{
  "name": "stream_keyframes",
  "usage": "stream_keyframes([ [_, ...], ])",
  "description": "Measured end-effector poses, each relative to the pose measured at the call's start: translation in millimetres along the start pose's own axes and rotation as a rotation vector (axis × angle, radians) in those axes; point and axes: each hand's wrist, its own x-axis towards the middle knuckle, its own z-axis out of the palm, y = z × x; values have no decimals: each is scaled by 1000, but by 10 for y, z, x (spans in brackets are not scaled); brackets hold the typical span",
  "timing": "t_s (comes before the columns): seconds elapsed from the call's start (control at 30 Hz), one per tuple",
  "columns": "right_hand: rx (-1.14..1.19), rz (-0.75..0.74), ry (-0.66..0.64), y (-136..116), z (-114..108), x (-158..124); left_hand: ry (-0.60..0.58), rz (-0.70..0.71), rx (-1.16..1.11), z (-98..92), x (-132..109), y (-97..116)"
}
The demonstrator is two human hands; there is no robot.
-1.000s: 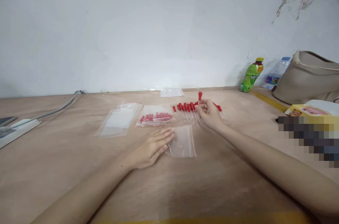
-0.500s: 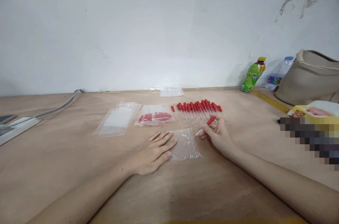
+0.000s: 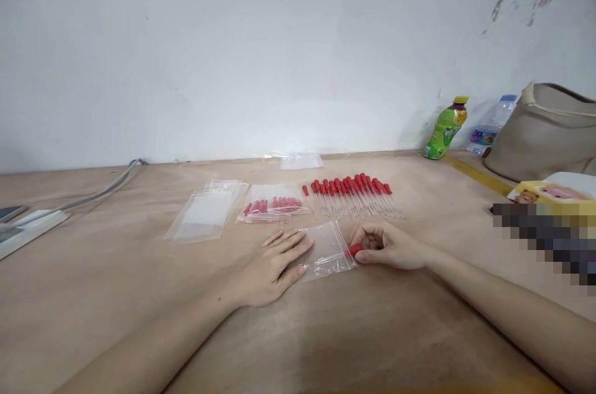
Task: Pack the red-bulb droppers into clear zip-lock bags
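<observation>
My left hand [image 3: 274, 264] lies flat with fingers spread on the left edge of a small clear zip bag [image 3: 326, 251] on the wooden table [image 3: 326, 332]. My right hand [image 3: 388, 246] is curled at the bag's right edge, pinching a red-bulbed glass dropper [image 3: 354, 250] whose glass end points into the bag mouth. Behind the bag a row of several red-bulbed droppers [image 3: 354, 195] lies side by side. Left of that row is a filled bag of droppers [image 3: 272, 206], then a stack of empty zip bags [image 3: 207, 214].
A green bottle [image 3: 446, 128], a water bottle [image 3: 491, 124] and a beige bag [image 3: 544, 133] stand at the back right by the wall. A yellow box [image 3: 549, 192] sits at the right edge. A grey cable [image 3: 102, 190] and power strip [image 3: 28, 228] lie at the left. Another clear bag [image 3: 302, 161] lies by the wall.
My right hand lifted one dropper from the row, brought it toward me and lowered it to the bag's right edge. My left hand stayed flat on the bag.
</observation>
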Motion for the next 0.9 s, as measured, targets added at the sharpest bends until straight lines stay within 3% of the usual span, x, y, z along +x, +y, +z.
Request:
stream_keyframes([
  [0.17,117,-100,-47,-3,64,47,-27,-1,-1,-9,12,15],
  [0.47,160,47,-169,-99,80,119,-28,0,6,-14,24,27],
  [0.77,83,146,3,-51,114,168,9,-17,-31,-7,23,36],
  [0.9,23,134,7,-26,161,183,12,-16,-39,-3,27,32],
])
